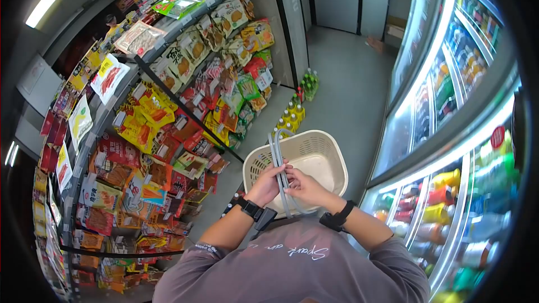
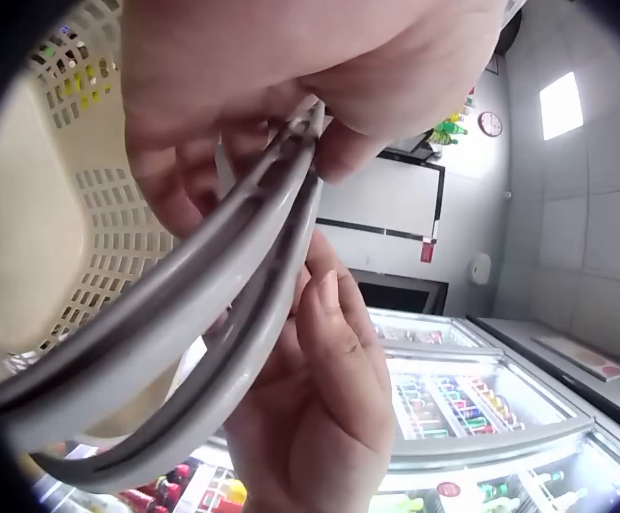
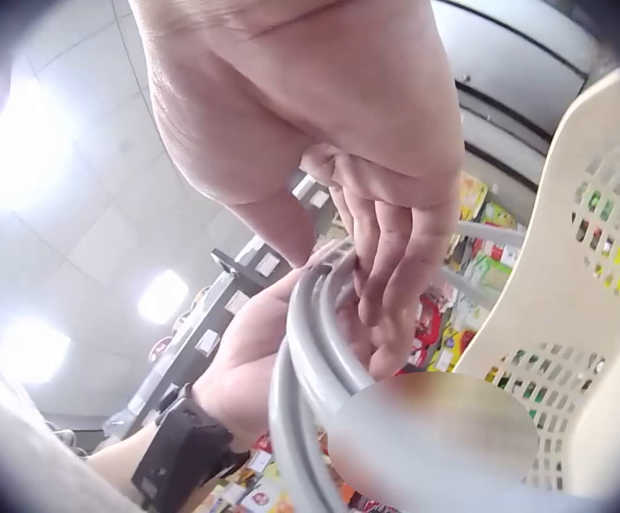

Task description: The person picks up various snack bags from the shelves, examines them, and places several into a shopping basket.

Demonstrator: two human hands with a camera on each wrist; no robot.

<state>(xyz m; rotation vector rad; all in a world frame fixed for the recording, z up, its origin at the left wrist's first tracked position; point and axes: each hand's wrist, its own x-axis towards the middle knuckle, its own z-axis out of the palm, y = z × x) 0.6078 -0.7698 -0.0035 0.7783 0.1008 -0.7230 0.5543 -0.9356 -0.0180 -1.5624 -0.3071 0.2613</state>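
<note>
A cream plastic shopping basket (image 1: 340,163) hangs in front of the body, its inside bare in the head view. Its two grey handles (image 1: 275,154) are brought together upright. From one side, my left hand (image 1: 267,186) grips them, thumb and fingers on opposite sides of the bars in the left wrist view. Close by it, my right hand (image 1: 308,188) holds the same handles from the other side. Seen from the right wrist, the right fingers (image 3: 390,251) bend past the bars, with the left hand (image 3: 248,347) just behind.
To the left, a shelf rack (image 1: 185,118) is packed with bagged snacks. Lit drink coolers (image 1: 449,191) line the right side. Several bottles (image 1: 290,115) stand on the floor beyond the basket, and a grey door (image 1: 335,0) closes the aisle's far end.
</note>
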